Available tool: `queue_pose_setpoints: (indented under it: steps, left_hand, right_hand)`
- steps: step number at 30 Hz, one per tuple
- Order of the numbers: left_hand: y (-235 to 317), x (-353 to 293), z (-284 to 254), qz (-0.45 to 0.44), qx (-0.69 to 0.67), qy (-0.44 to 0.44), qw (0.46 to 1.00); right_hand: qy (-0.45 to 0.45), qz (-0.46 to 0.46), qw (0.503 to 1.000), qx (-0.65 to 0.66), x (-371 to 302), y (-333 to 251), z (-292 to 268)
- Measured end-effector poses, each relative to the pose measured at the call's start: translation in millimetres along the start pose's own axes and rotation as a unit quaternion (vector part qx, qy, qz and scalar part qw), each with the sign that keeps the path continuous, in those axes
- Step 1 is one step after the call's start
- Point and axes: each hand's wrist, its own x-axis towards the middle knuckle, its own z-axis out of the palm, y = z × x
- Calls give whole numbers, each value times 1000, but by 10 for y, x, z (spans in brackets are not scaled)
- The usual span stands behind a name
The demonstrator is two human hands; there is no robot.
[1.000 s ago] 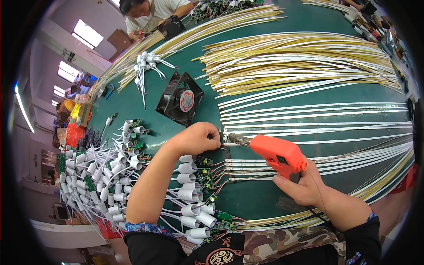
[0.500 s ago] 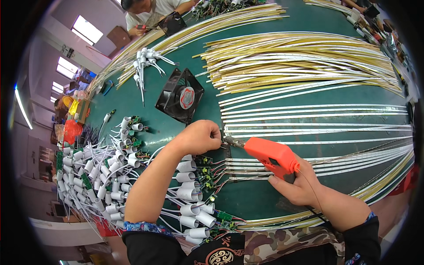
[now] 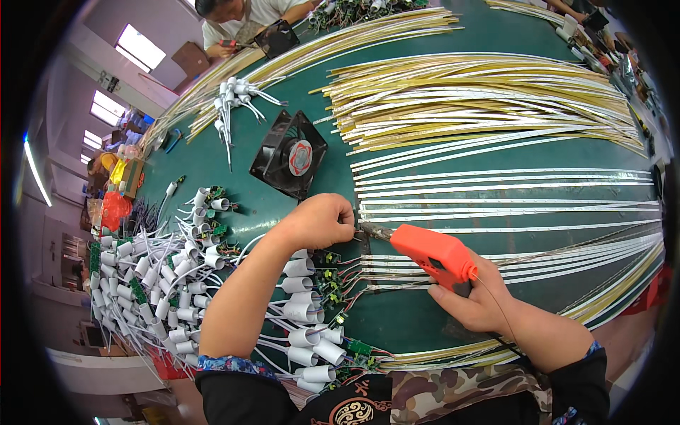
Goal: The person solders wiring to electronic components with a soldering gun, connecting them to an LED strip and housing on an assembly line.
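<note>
My right hand (image 3: 473,306) grips an orange soldering gun (image 3: 433,253), which has a wire running from its rear. The gun's dark metal tip (image 3: 375,230) points left, at the left end of a white LED strip (image 3: 510,226). Right beside that tip, my left hand (image 3: 322,223) is closed in a pinch; what its fingertips hold is too small and covered to make out. Below the left hand, white plastic lamp caps (image 3: 301,287) with small green circuit boards (image 3: 329,285) lie in a column, their thin wires reaching the ends of several strips (image 3: 439,270).
A black fan (image 3: 290,157) stands beyond my left hand. Yellow and white strips (image 3: 482,99) are heaped at the back right. Many more white caps (image 3: 159,297) pile up at the left. Across the green table (image 3: 425,32), another person (image 3: 244,25) works with a tool.
The soldering gun and my right hand have shifted very slightly, with the gun's body a little lower and further left. My left hand stays in nearly the same place.
</note>
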Motion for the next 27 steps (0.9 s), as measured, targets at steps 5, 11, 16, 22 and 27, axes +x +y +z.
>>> queue_pose_setpoints:
  steps: [5,11,16,22,27]
  left_hand:
    - [10,-8,0,17,23,10,1000]
    - [5,-3,3,3,17,8,1000]
    - [31,-7,-4,-2,15,6,1000]
    - [85,-21,-15,-7,21,10,1000]
    - [16,-68,-21,47,93,18,994]
  right_hand:
    - [-3,0,1000,-7,-14,-22,-28]
    - [34,0,999,22,-46,26,-11]
    - [40,-14,998,45,-44,65,4]
    - [33,-25,999,14,-61,32,-39]
    - [37,-21,999,10,-68,-36,-63]
